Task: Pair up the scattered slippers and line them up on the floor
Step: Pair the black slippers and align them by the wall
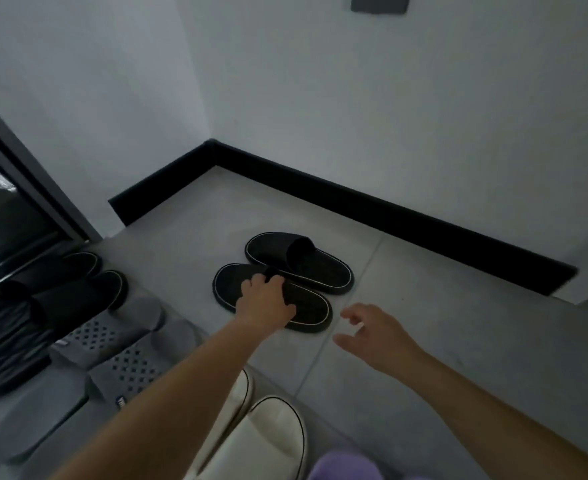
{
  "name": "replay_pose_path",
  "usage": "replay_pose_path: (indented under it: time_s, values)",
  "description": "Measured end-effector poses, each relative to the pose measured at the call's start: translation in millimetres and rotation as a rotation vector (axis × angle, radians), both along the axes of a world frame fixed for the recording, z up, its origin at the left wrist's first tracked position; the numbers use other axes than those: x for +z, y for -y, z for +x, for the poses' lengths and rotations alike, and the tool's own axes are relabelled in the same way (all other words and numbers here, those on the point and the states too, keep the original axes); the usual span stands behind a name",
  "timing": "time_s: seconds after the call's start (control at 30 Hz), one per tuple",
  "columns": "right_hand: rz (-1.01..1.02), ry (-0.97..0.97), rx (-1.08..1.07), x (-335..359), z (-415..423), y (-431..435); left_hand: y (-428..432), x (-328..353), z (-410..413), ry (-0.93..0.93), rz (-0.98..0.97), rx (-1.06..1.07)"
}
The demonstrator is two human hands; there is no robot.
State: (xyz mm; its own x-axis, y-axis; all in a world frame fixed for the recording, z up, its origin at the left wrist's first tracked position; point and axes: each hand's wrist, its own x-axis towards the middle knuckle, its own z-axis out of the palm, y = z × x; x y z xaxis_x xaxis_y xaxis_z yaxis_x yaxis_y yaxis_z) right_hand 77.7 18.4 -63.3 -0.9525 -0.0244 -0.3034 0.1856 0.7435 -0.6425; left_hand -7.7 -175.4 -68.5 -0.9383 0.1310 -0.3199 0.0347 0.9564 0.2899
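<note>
Nearest the lens: a fold of purple fabric [344,467] at the bottom edge, between my two forearms.

Surroundings, by size:
- White wall [355,98] meeting in a corner, top half of the view.
- Grey tiled floor [424,341].
- Dark glass door [5,220], left edge, with reflections.
- Black skirting [355,206] along the foot of both walls.

Slippers:
- Left row, side by side from the door toward me: two black slippers [78,299], then two grey perforated slippers [102,334], then a plain grey slipper [39,420]. More dark shapes lie at the far left; I cannot tell what they are.
- White pair [268,438] with dark edging, low centre, partly hidden under my left forearm.
- Black piped pair mid-floor, well apart from the left row and short of the skirting. The far black slipper [299,261] lies flat, nothing on it. The near black slipper [311,308] lies just beside it, parallel; their sides seem to touch.

Hands:
- Left hand [265,303]: on the near black slipper, fingers curled over its strap, gripping it. The sole looks flat on the floor.
- Right hand [379,336]: over bare tile just right of the pair, fingers apart and loosely bent, holding nothing, touching no slipper.

Smallest item: a grey wall plate [379,2], top edge.
</note>
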Motion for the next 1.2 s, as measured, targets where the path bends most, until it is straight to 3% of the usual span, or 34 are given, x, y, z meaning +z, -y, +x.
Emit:
replay_pose_path:
  time_s: [0.2, 0.3, 0.53, 0.87, 1.1, 1.2]
  values:
    - [0.288, -0.037, 0.124, -35.1, -66.3, 20.3, -7.0, -24.1, -31.6, -0.005, -0.093, -0.059]
    - [0.394, 0.017, 0.142, -50.1, -92.7, 33.2, 3.3, -36.1, -29.4, -0.093, -0.203, -0.163]
    - [0.579, 0.066, 0.112, -66.8, -109.9, 35.7, 19.0, -48.8, -29.9, -0.155, -0.181, -0.251]
    - [0.632, 0.176, 0.079, -60.7, -61.3, 26.9, 8.7, -51.6, -5.7, -0.175, -0.226, -0.430]
    - [0.630, 0.260, 0.084, -51.6, 3.4, 7.3, -15.1, -53.3, 36.8, -0.186, -0.139, -0.534]
    - [0.614, 0.260, 0.059, -46.3, 14.6, -8.9, -19.5, -53.4, 45.5, -0.206, -0.013, -0.530]
